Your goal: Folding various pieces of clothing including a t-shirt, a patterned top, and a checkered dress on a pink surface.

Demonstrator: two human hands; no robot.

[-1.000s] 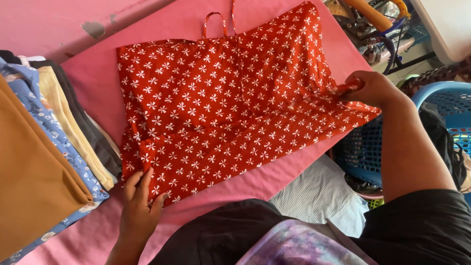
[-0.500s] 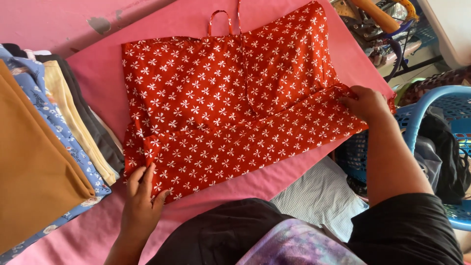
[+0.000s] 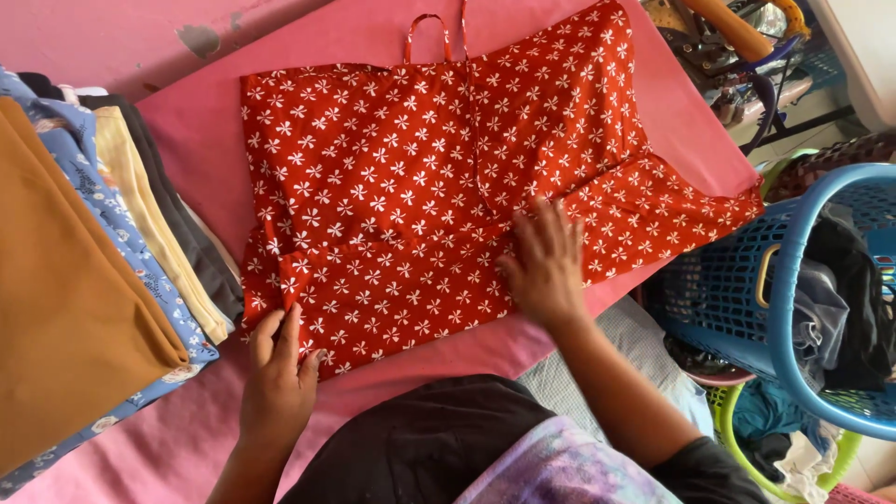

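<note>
Smoothing the red dress

Pressing flat and open, the right hand has slid from the hem's far corner to the middle of the red floral dress on the pink table. The left hand, fingers loosely spread, stays on the near corner.

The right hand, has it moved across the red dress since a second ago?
Yes. The right hand slid from the dress's hem corner near the blue basket toward its middle.
</note>
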